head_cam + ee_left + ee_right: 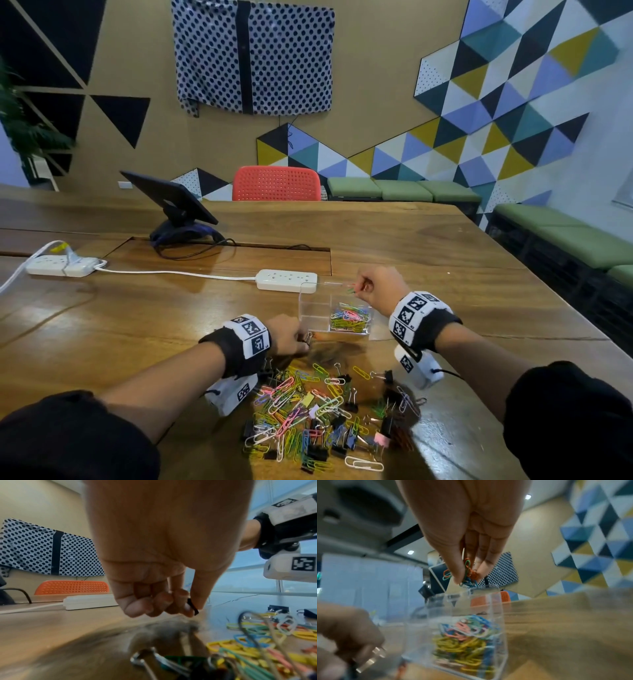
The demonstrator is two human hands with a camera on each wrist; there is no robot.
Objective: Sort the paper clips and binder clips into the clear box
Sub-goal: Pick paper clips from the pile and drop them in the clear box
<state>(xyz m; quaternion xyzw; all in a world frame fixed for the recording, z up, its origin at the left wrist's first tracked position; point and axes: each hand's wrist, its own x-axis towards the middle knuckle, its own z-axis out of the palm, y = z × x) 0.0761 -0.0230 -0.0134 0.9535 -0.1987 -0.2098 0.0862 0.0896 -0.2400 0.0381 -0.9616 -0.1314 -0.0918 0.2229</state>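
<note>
- Right hand (378, 286) pinches paper clips (467, 572) above the box (334, 317).
- Left hand (287, 335) grips a binder clip (193, 606) beside the box.

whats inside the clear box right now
The clear box has a heap of coloured paper clips in its right compartment. The left compartment looks empty, though its near corner is hidden behind the left hand. No binder clips show inside.

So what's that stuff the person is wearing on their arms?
Both arms have dark sleeves pushed up. The left wrist and right wrist each wear a black band with white blocks printed with black square codes. A small white camera box hangs under each, with a thin black cable.
</note>
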